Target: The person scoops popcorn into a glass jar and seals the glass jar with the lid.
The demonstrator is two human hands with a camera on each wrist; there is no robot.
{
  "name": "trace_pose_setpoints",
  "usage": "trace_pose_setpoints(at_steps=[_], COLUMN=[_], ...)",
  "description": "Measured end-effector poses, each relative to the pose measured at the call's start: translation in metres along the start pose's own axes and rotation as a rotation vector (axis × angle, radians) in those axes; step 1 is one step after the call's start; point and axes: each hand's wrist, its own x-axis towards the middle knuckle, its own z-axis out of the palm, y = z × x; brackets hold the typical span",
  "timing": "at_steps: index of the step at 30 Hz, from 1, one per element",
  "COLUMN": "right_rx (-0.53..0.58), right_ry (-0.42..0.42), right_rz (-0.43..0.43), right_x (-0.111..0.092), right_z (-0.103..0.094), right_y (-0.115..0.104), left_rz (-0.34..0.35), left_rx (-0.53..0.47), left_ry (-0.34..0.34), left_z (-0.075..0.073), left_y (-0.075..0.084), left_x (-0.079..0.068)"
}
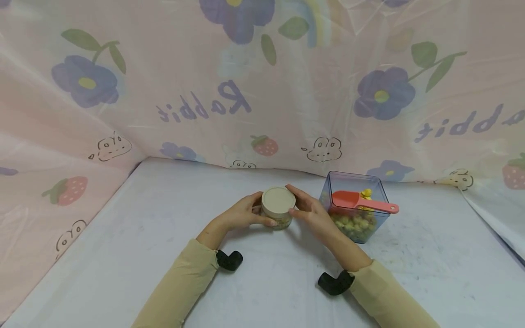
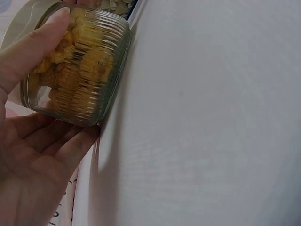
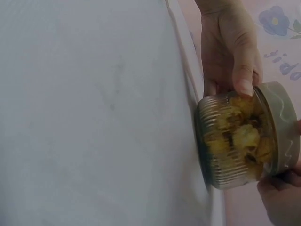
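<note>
A ribbed glass jar (image 2: 80, 70) with a cream lid (image 1: 278, 200) stands on the white table between the hands, with yellow, crumpled-looking pieces inside. My left hand (image 1: 243, 213) grips the glass body from the left, its thumb across the front. From the right, my right hand (image 1: 312, 215) holds the lid by its side, thumb at the front and fingers toward the back. The lid sits on the jar in every view. In the right wrist view, only part of the right hand (image 3: 282, 195) shows at the lid's edge.
To the right stands a clear bluish square container (image 1: 379, 223) of pale greenish-yellow pieces. A red scoop (image 1: 348, 199) with a pink handle lies across it, the handle sticking out over the rim. A patterned pink curtain (image 1: 270, 100) hangs behind the white table (image 1: 172, 205).
</note>
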Motion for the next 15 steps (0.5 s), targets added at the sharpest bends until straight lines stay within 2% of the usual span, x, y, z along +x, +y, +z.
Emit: trace_pose_setpoints(at_steps=[9,15], right_rx=[-0.039,-0.050], right_ry=[0.086,0.107], right_rz=[0.067,0.067], right_x=[0.0008,0.0004], right_z=[0.0035,0.0047], right_y=[0.0026,0.0038], left_rz=[-0.018,-0.009], left_rx=[0.014,0.019], left_ry=[0.013,0.013], left_z=[0.0001,0.0004], left_y=[0.0016,0.0003], left_x=[-0.0007,-0.0004])
